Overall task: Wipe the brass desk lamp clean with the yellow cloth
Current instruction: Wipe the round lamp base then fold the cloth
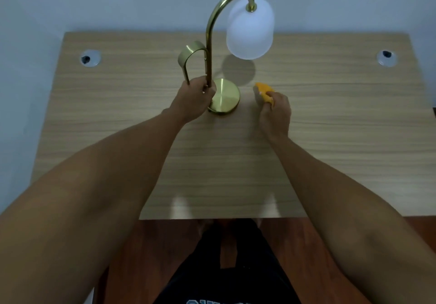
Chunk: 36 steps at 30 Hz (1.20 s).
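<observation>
The brass desk lamp (210, 27) stands upright on the wooden desk (330, 126), with a curved neck, a looped brass handle, a round brass base (225, 96) and a white frosted shade (250, 29). My left hand (197, 100) is wrapped around the lower stem just above the base. To the right of the base, my right hand (274, 112) holds the bunched yellow cloth (264, 90) against or just above the desk top, a short gap away from the lamp base. The cloth is not touching the lamp.
Two round cable grommets sit in the desk, one at the back left (90, 58) and one at the back right (386, 57). A pale wall rises right behind the desk. Reddish wood floor (151, 251) and my legs show below the near edge.
</observation>
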Each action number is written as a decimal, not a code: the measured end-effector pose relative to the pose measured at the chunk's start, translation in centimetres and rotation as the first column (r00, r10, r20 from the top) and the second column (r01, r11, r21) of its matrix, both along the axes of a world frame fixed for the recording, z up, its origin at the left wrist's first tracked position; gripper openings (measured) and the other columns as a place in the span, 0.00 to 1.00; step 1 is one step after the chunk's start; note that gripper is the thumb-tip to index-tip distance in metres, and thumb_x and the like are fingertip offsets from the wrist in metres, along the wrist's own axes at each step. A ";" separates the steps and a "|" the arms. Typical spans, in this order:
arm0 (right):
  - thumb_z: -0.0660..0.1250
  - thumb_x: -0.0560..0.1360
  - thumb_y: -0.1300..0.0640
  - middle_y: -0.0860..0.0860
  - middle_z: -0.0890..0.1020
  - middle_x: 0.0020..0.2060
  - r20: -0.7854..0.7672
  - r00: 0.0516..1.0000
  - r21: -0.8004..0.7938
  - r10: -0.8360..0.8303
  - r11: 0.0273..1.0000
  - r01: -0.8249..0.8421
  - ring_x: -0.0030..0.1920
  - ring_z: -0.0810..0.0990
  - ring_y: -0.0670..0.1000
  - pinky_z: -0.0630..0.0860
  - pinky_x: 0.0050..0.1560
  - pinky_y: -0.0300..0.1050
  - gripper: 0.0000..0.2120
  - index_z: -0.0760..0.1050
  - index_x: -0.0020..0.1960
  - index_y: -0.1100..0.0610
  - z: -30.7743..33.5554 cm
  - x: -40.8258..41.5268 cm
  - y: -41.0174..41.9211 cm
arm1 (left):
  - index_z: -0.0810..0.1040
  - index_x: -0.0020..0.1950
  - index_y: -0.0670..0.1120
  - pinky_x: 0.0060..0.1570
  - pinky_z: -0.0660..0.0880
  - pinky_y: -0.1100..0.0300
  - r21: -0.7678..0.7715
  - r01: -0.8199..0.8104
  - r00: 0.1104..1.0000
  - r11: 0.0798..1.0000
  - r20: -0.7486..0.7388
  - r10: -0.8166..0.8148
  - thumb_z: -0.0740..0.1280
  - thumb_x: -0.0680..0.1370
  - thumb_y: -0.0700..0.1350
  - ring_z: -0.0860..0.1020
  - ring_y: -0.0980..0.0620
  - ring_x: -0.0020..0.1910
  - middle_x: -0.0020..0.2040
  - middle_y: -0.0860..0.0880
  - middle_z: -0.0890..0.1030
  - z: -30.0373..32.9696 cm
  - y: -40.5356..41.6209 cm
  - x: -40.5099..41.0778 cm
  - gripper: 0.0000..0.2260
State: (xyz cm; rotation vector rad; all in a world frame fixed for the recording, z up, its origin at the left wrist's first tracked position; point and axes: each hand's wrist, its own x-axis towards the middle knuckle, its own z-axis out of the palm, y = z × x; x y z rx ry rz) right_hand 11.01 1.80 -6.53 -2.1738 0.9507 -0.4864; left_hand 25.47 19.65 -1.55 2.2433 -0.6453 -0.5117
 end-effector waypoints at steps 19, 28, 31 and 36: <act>0.59 0.75 0.63 0.58 0.86 0.48 -0.018 0.962 0.201 0.274 0.943 -0.265 0.48 0.82 0.59 0.76 0.48 0.49 0.17 0.82 0.58 0.60 -0.9 1.0 9.6 | 0.75 0.53 0.41 0.46 0.78 0.48 0.036 -0.025 1.000 0.999 0.010 0.025 0.58 0.83 0.41 0.80 0.41 0.46 0.47 0.39 0.82 0.7 -0.9 -1.1 0.08; 0.58 0.77 0.57 0.55 0.81 0.40 0.091 0.894 0.414 -0.438 0.833 0.367 0.45 0.78 0.59 0.71 0.44 0.51 0.14 0.80 0.47 0.62 3.8 1.8 2.2 | 0.73 0.55 0.40 0.50 0.78 0.42 0.079 0.042 0.998 0.996 0.032 -0.044 0.56 0.84 0.40 0.80 0.38 0.47 0.48 0.38 0.82 1.2 0.3 -0.3 0.08; 0.58 0.78 0.60 0.57 0.81 0.41 0.047 0.950 0.383 -0.309 0.884 0.269 0.47 0.80 0.62 0.72 0.44 0.50 0.10 0.78 0.45 0.58 3.9 4.2 0.3 | 0.73 0.56 0.40 0.48 0.77 0.45 0.087 0.053 0.998 0.995 0.032 -0.056 0.56 0.84 0.40 0.80 0.39 0.47 0.48 0.38 0.82 1.0 0.8 0.2 0.08; 0.61 0.79 0.53 0.52 0.86 0.53 -0.141 0.971 0.378 0.193 0.917 -0.128 0.55 0.83 0.57 0.80 0.59 0.54 0.11 0.82 0.52 0.47 2.3 7.2 1.4 | 0.73 0.56 0.41 0.46 0.78 0.47 0.086 0.048 0.999 0.995 0.015 -0.049 0.57 0.84 0.40 0.81 0.40 0.47 0.48 0.39 0.82 0.7 0.8 0.6 0.07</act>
